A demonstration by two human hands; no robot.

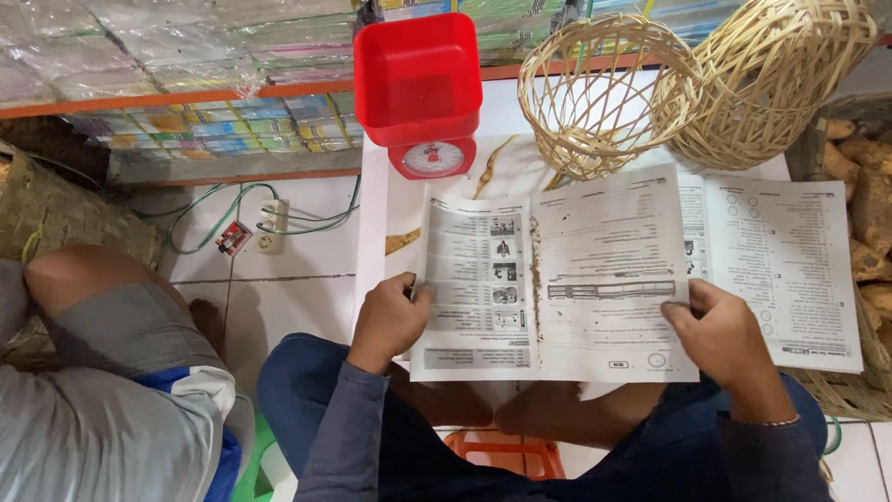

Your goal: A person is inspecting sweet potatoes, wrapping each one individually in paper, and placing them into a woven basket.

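Note:
A printed booklet [557, 279] lies open and flat on a low white table [372, 214] in front of me. My left hand [390, 316] grips its left edge, thumb on top of the page. My right hand [720, 330] pinches the lower right corner of the right page. A second printed sheet [790, 260] sticks out from under it to the right. Dirt lies along the booklet's fold.
Behind the booklet stand a red kitchen scale [423, 88] and two woven baskets [604, 93] [780, 74] tipped on their sides. A basket of brown roots [859, 204] sits at the right. Another person's knee [111, 297] is at the left, a power strip [271, 228] lies on the tiled floor.

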